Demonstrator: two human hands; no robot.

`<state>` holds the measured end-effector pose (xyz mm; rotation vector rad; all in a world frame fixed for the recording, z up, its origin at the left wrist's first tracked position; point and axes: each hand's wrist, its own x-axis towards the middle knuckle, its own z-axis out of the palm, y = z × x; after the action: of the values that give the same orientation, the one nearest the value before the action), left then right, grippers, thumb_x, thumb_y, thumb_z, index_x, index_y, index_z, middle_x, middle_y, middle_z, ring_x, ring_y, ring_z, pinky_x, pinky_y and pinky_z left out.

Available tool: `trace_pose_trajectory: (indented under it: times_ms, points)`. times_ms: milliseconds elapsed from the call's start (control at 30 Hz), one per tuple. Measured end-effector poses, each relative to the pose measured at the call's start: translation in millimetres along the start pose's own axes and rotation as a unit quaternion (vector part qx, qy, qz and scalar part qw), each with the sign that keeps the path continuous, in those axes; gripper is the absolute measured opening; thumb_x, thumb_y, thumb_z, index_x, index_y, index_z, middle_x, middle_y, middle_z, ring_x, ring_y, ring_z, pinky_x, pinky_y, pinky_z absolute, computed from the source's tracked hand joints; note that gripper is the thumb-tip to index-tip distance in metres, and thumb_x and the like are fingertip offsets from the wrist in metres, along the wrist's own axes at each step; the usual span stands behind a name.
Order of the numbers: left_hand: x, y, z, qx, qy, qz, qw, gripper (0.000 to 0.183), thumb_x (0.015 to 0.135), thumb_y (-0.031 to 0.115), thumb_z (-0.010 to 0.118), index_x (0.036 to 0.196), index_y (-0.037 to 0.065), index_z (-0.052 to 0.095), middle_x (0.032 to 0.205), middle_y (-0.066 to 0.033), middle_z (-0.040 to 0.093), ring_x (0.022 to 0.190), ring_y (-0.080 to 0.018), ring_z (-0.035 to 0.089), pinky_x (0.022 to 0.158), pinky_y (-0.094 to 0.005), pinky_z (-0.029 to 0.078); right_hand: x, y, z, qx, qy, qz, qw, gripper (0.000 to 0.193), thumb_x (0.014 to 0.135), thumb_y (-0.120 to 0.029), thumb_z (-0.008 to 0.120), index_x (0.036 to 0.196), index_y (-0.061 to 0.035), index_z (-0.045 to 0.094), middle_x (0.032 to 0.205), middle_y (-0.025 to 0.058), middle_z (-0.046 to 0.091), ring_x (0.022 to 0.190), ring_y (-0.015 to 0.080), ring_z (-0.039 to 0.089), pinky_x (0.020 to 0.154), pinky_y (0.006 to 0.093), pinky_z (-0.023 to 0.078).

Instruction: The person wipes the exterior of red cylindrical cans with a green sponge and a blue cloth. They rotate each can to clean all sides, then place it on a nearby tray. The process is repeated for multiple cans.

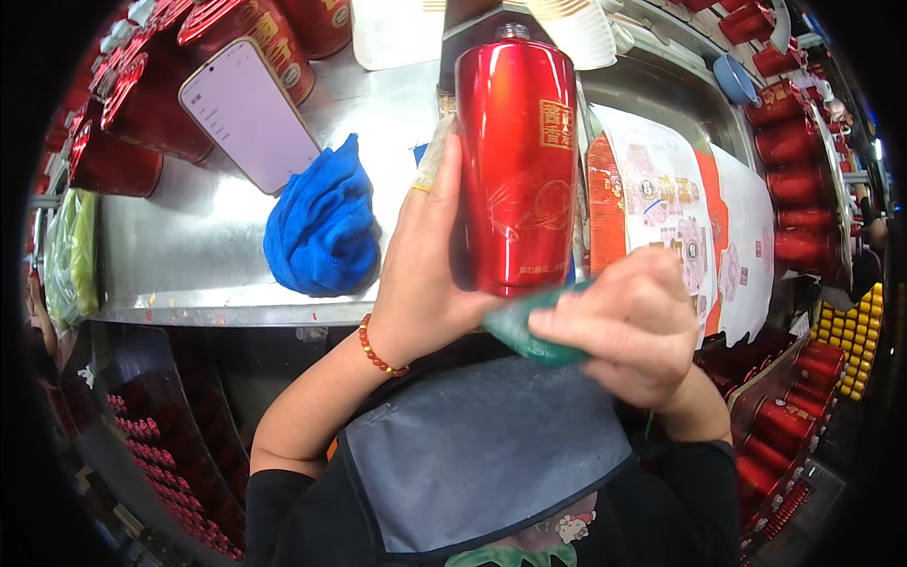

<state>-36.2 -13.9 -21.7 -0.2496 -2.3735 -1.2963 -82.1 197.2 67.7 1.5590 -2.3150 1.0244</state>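
Grey apron (482, 454) fills the foreground at a steel bench (189, 255) ringed by red bottles (803, 142), with a blue rag (321, 227) and phone (248, 111) lying on it. Left hand (425, 274) wraps a glossy red bottle (520, 161) upright above the bench; right hand (633, 321) pinches what looks like a green cloth (524, 331) against its base.

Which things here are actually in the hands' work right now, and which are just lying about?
In hand: red bottle, gripped by left hand; green cloth, pinched in right hand.

Lying about: blue rag, phone, label sheets, other red bottles.
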Motion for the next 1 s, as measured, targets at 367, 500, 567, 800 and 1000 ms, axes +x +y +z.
trace_pose_trajectory:
  times_ms: [367,500,567,800,1000]
  points:
    - [-2.4,-4.9,-0.2,-0.044,-0.055,-0.05,0.996,0.126,0.072,0.026,0.092,0.162,-0.005,0.011,0.152,-0.0264,0.041,0.136,-0.0388,0.046,0.114,-0.0444,0.038,-17.2,36.8,1.9,0.272,0.094,0.449,0.846,0.022,0.089,-0.007,0.076,0.109,0.0009,0.073,0.087,0.0039,0.065,0.081,0.0109,0.062,0.071,0.0246,0.048]
    - [-6.1,-9.0,-0.4,-0.049,-0.06,-0.066,0.995,0.126,0.072,0.027,0.092,0.162,-0.005,0.011,0.154,-0.0269,0.038,0.14,-0.0399,0.043,0.117,-0.0448,0.035,-17.1,52.1,-11.7,0.139,0.095,0.249,0.954,0.02,0.09,-0.009,0.075,0.109,-0.0015,0.075,0.082,0.0003,0.065,0.076,0.0091,0.058,0.066,0.0262,0.046]
    - [-5.5,-9.2,-2.6,-0.022,-0.067,-0.065,0.995,0.126,0.071,0.028,0.092,0.162,-0.005,0.011,0.155,-0.0275,0.037,0.141,-0.0403,0.042,0.118,-0.0448,0.034,-10.5,39.4,-9.9,0.157,0.012,0.214,0.964,0.021,0.089,-0.01,0.078,0.108,-0.0016,0.076,0.084,0.0018,0.067,0.078,0.011,0.061,0.069,0.0281,0.048]
    - [2.6,16.3,-5.4,0.085,-0.052,0.001,0.995,0.131,0.07,0.032,0.094,0.162,-0.004,0.009,0.162,-0.0317,0.024,0.146,-0.0484,0.031,0.12,-0.0501,0.026,-3.7,49.5,-9.7,0.198,0.017,0.179,0.963,0.021,0.084,-0.004,0.079,0.105,-0.0033,0.077,0.083,0.0039,0.068,0.074,0.0127,0.061,0.069,0.0283,0.047]
    - [4.4,34.0,3.9,0.168,-0.053,0.067,0.982,0.105,0.072,0.024,0.093,0.156,-0.003,0.035,0.163,-0.0306,0.026,0.15,-0.0522,0.026,0.12,-0.054,0.031,11.0,69.9,-22.8,0.146,0.027,0.158,0.976,0.022,0.087,-0.014,0.08,0.105,-0.0017,0.075,0.087,0.008,0.07,0.072,0.0161,0.064,0.066,0.0293,0.049]
